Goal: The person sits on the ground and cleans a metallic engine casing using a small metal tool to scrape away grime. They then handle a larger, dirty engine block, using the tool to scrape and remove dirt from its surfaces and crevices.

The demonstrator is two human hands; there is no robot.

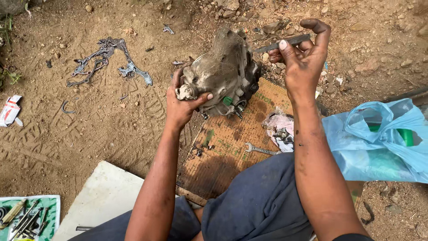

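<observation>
We steady a grimy engine part over the cardboard.

Our left hand (180,107) grips the dirt-caked engine casing (220,73) above the cardboard mat (223,151); our right hand (301,58) closes its fingers (285,49) on a flat metal blade (283,43). A wrench (261,150) lies nearby.

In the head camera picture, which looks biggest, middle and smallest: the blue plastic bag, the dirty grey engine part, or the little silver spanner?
1. Blue plastic bag, though it lies nearer the camera.
2. Dirty grey metal engine part, steadied by the left hand.
3. Small silver spanner on the brown cardboard, clearly smallest.
</observation>
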